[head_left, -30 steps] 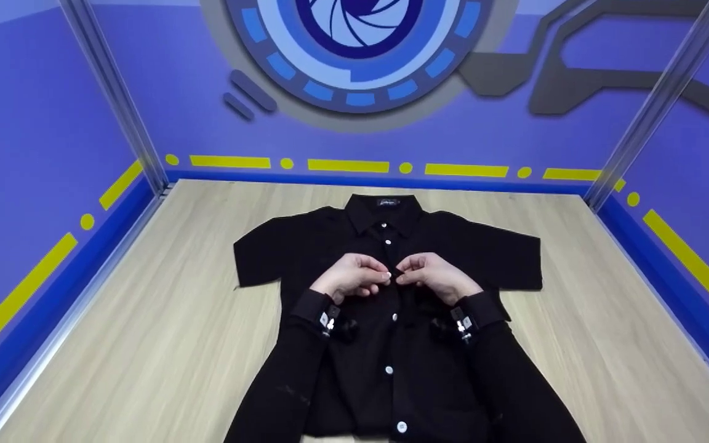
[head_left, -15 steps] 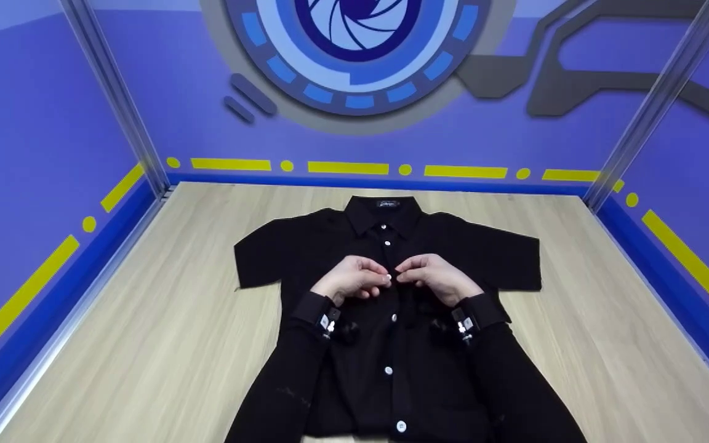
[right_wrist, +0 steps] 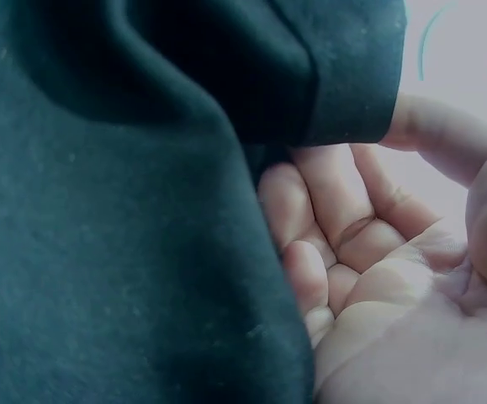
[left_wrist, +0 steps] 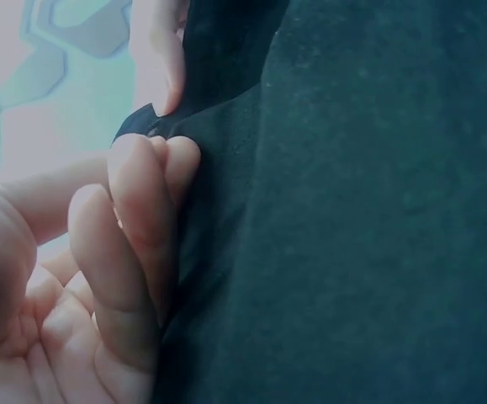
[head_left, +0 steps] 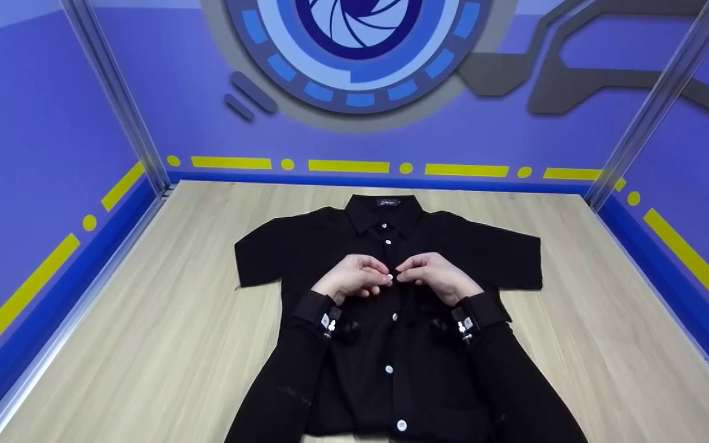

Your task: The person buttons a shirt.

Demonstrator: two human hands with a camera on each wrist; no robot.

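A black short-sleeved shirt [head_left: 324,240] lies face up, collar away from me, with white buttons down its front. My left hand [head_left: 353,277] pinches a white button [head_left: 389,279] at mid-chest between thumb and fingertips. Facing it, my right hand [head_left: 439,277] grips the edge of the shirt's front placket [right_wrist: 352,101]; in the right wrist view the thumb and fingers have the dark cloth between them. The left wrist view has the left fingers [left_wrist: 142,181] bent at the cloth edge, close below the right thumb [left_wrist: 161,76]. The buttonhole is hidden by the fingers.
The shirt lies on a light wood table [head_left: 176,307]. Lower buttons [head_left: 394,317] run down toward me, and others [head_left: 388,242] sit nearer the collar. Blue panels [head_left: 354,144] with yellow marks and metal posts [head_left: 117,98] stand behind and at both sides.
Both hands stay almost in place at mid-chest. The dark cloth tip that stood up by the right fingertips is no longer seen, and the white button shows more between the hands.
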